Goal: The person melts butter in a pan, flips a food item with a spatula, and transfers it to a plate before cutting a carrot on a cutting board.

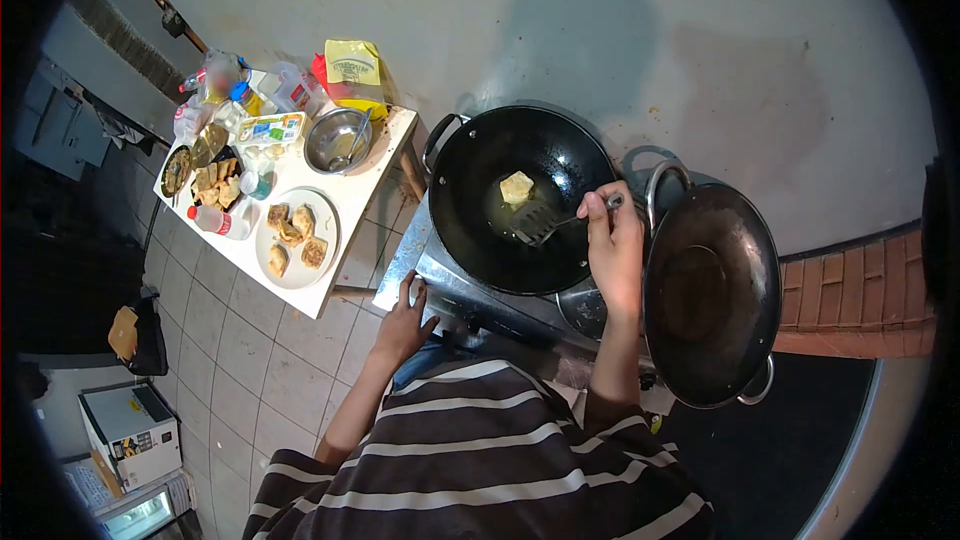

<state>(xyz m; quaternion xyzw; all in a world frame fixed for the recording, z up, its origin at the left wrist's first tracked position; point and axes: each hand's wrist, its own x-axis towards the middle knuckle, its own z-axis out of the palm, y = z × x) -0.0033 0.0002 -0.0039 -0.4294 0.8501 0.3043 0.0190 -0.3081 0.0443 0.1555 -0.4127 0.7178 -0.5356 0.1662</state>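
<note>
Your left grip (403, 325), 11 o'clock: fingers spread, holding nothing | your right grip (614, 248), 1 o'clock: holds spatula (537, 224) by handle | food piece (517, 188), 12 o'clock in big pan (465, 240): likely light, soft, slippery; best held from below

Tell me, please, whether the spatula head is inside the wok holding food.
Inside: the spatula head shows within the wok, beside the food.
</note>
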